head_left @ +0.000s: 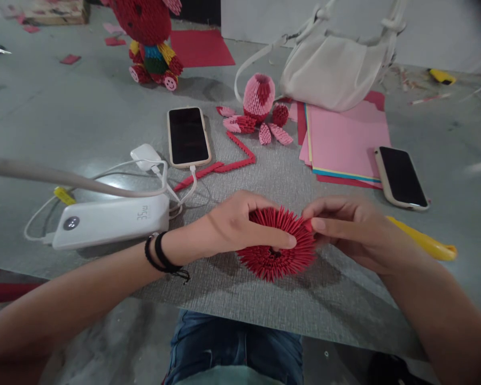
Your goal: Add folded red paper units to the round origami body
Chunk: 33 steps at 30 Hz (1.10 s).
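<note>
A round, spiky disc of folded red paper pieces [268,264] is held just above the table's near edge. My left hand [244,227] grips it from the left, with the thumb lying across its top near the dark centre hole. At its right rim, my right hand [344,224] pinches a small red folded paper piece [307,224] between thumb and fingers. That piece touches the disc's edge; whether it is joined to the disc I cannot tell. Beyond the hands, a bent chain of red folded pieces [240,163] lies on the table.
A white power bank [108,222] with cables lies left, near a charging phone [189,136]. Behind are a red folded-paper figure [154,61], pink and red paper parts [258,99], a white bag [332,69] and stacked coloured paper [344,141]. Another phone [403,179] and a yellow tool [425,240] lie right.
</note>
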### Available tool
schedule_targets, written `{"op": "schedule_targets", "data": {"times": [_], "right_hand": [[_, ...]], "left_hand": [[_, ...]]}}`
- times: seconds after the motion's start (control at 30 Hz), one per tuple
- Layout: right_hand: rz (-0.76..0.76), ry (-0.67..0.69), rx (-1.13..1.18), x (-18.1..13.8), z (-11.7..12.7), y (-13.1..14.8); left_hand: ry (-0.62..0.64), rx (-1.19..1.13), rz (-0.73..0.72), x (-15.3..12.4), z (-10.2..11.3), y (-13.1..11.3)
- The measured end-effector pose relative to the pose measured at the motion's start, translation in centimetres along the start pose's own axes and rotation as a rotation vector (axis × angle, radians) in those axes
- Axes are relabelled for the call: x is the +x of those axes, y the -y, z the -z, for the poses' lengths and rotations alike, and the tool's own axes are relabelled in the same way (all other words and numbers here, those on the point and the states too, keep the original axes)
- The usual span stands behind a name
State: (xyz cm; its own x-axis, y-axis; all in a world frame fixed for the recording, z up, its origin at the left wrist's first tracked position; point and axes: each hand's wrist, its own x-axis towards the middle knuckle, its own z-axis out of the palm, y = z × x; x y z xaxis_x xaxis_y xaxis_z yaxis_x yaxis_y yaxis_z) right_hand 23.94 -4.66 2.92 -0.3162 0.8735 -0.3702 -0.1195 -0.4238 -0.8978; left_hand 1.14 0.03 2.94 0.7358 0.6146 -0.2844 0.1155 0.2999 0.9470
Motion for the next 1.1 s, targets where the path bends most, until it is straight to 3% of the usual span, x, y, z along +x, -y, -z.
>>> {"op": "schedule_targets", "data": {"times": [0.27,0.7,0.9,1.1], "right_hand": [[-0.024,0.048,-0.040,0.1,0.6,-0.7],[0.074,-0.212,-0.539,-0.6,-1.3,0.3],[0.101,-0.236,-0.687,-0.8,-1.2,0.0],[0.162,-0.237,-0.688,-0.8,-1.0,0.4]], "left_hand": [[0.045,-0.005,0.018,0.3,0.1,0.6],[-0.030,0.248,-0.051,0.2,0.1,0.7],[-0.023,0.279,-0.061,0.4,0.2,0.8],[-0.015,0.295,-0.094,0.5,0.5,0.4]]}}
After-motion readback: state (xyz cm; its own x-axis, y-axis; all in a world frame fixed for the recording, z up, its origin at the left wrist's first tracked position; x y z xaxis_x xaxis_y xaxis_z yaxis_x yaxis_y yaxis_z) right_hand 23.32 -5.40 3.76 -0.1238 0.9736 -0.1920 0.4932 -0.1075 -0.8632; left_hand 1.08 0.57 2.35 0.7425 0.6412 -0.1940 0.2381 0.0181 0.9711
